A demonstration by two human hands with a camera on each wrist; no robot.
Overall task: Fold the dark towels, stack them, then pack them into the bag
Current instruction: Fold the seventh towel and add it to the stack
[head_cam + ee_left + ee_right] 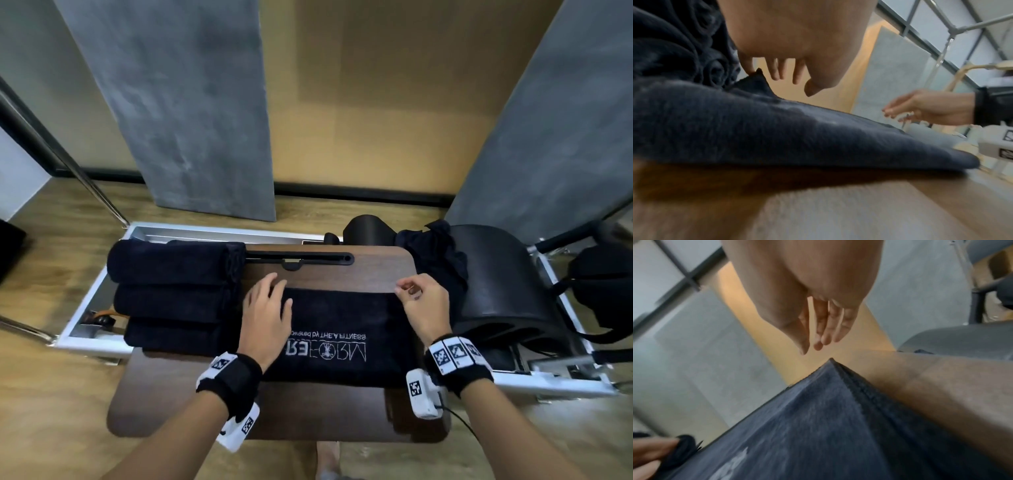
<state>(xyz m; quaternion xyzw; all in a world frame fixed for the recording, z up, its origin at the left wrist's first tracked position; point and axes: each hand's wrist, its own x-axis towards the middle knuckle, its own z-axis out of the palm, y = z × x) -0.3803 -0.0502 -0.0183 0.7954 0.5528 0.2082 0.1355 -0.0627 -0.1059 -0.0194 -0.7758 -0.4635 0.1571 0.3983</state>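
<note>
Right wrist view alone shows right hand [807, 305] clear above towel [818, 426].

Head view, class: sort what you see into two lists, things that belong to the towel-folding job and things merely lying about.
Belongs to the job:
- printed towel on the wooden board
- three folded towels stacked at left
- crumpled dark cloth, probably an unfolded towel
- left hand, right hand

Lying about:
- black padded barrel
- white metal frame
- grey wall panels

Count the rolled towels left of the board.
3, side by side: far roll, middle roll, near roll. More may hide beneath.
</note>
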